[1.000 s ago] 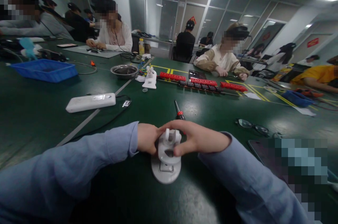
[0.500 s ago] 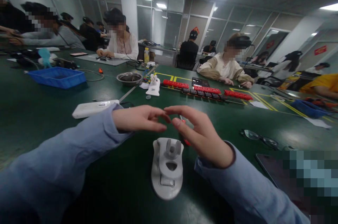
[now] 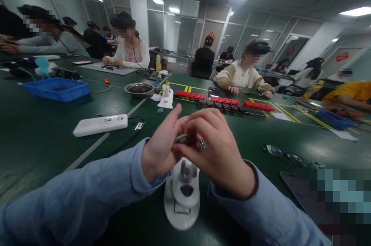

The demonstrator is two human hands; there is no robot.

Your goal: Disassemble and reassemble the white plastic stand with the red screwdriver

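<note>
My left hand (image 3: 164, 145) is turned palm inward, thumb stretched upward, its fingers partly hidden behind my right hand. My right hand (image 3: 217, 143) curls its thumb and fingers round a small greenish disc-like piece (image 3: 182, 138), held against the left palm. Most of that piece is covered, so its kind is unclear. Just below both hands, a white plastic stand (image 3: 185, 199) with an upright two-pronged bracket and an oval opening lies on the green table (image 3: 139, 215). Behind my right fingers shows part of a red-handled tool (image 3: 201, 143) with a metal shaft.
A white power strip (image 3: 100, 125) lies left, beyond it a blue tray (image 3: 58, 89) and a metal bowl (image 3: 139, 89). Another white stand (image 3: 166, 98) and red blocks (image 3: 224, 101) are ahead. Glasses (image 3: 284, 154) and a phone (image 3: 298, 192) are right. Co-workers sit across.
My left hand has turned from palm-down to palm-inward with its thumb raised. My right fingers have closed in against it, and a small greenish piece now shows between the hands.
</note>
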